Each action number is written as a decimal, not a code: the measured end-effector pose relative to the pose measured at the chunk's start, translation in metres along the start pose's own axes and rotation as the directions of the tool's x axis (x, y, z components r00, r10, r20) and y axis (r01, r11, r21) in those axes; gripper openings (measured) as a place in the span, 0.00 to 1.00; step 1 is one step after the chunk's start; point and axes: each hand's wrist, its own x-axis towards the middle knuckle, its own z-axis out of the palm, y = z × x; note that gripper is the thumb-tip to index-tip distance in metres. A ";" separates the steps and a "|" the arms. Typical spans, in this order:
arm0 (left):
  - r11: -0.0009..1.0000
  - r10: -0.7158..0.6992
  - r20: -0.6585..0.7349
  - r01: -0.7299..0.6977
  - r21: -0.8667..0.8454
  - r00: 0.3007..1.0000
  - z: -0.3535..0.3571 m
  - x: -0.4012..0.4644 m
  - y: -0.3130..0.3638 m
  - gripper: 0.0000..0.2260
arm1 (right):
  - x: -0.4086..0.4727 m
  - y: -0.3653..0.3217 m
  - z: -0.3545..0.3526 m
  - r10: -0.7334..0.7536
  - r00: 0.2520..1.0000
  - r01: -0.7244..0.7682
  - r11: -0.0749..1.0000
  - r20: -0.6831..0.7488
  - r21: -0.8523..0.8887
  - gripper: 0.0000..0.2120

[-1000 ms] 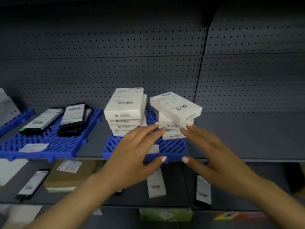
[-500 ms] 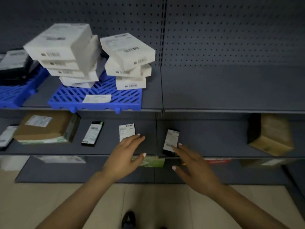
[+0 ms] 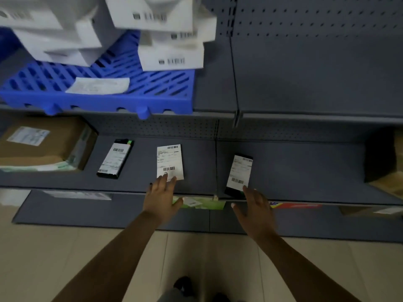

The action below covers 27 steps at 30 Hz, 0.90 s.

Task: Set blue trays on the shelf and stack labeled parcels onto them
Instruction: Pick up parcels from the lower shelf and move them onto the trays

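Observation:
A blue slatted tray point(image 3: 130, 99) sits on the upper shelf with two stacks of white labeled boxes point(image 3: 170, 40) and a loose label on it. On the lower shelf lie a flat white labeled parcel point(image 3: 169, 159), a black parcel with a white label point(image 3: 239, 171) and another black labeled parcel point(image 3: 115, 158). My left hand point(image 3: 162, 197) reaches forward with straight fingers whose tips touch the near edge of the white parcel. My right hand point(image 3: 254, 205) is spread open, its fingertips at the near end of the black parcel.
A brown cardboard box point(image 3: 43, 144) with a label stands at the left of the lower shelf, another brown box point(image 3: 386, 171) at the far right. The upper shelf point(image 3: 316, 83) right of the tray is bare grey metal. Tiled floor lies below.
My view has dropped from the upper shelf to the lower one. Both hands left the white box stacks and moved down and forward to the two flat parcels on the lower shelf.

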 end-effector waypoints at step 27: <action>0.997 -0.063 -0.238 0.069 0.017 0.969 0.075 0.073 -0.016 0.31 | 0.070 0.030 0.083 -0.231 0.968 0.213 0.963 -0.099 -0.166 0.28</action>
